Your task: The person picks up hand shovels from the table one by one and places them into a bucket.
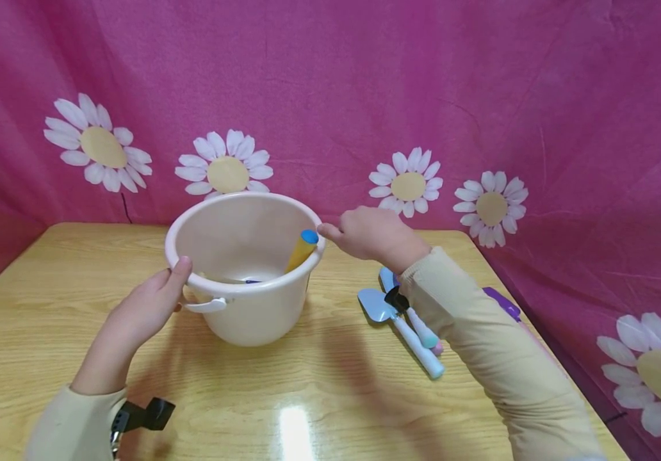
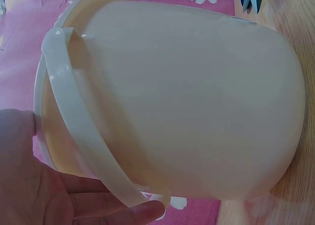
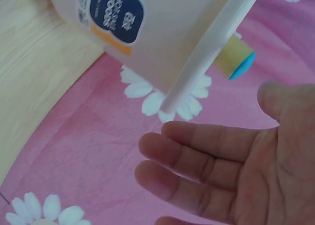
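Observation:
A cream bucket (image 1: 261,314) stands on the wooden table. Its white handle (image 2: 69,97) hangs down along the side. My left hand (image 1: 148,307) grips the bucket's rim at the left, thumb on the rim and fingers beneath, beside the handle. Beside the opposite rim is my right hand (image 3: 221,161), its fingers loosely extended with a gap to the bucket in the right wrist view. Leaning inside the bucket is a yellow handle with a blue end (image 1: 303,250). A dark blue piece (image 1: 252,281) shows low inside, mostly hidden by the near rim.
Right of the bucket lie a light blue trowel (image 1: 376,305) and other small hand tools, partly covered by the right forearm. A purple tool (image 1: 503,303) lies near the table's right edge. A pink flowered cloth (image 1: 319,96) hangs behind the table (image 1: 238,397).

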A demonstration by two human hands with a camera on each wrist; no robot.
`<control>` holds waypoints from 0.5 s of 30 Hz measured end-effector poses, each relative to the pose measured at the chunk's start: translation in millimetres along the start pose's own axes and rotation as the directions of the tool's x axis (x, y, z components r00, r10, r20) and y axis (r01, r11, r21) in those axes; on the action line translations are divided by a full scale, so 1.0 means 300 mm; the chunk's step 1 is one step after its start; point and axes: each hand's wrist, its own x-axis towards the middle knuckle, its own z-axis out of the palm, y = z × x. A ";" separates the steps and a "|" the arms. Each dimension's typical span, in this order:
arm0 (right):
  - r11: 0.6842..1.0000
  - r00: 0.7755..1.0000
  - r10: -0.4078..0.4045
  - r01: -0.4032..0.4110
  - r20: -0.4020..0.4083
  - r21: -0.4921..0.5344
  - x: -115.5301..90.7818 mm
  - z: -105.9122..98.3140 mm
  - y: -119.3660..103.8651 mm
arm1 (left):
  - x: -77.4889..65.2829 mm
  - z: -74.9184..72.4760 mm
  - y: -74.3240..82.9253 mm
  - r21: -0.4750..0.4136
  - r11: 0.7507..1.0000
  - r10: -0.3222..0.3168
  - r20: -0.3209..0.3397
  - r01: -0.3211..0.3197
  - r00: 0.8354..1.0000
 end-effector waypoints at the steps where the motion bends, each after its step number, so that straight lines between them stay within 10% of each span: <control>1: 1.000 1.000 0.000 0.000 -0.006 0.001 -0.002 0.003 0.009 | 0.000 0.000 0.000 0.003 1.000 0.002 -0.001 -0.002 1.000; 15: 0.998 0.997 0.062 -0.062 0.036 0.005 -0.028 0.085 0.142 | 0.000 0.006 -0.003 -0.002 1.000 -0.001 -0.004 0.001 1.000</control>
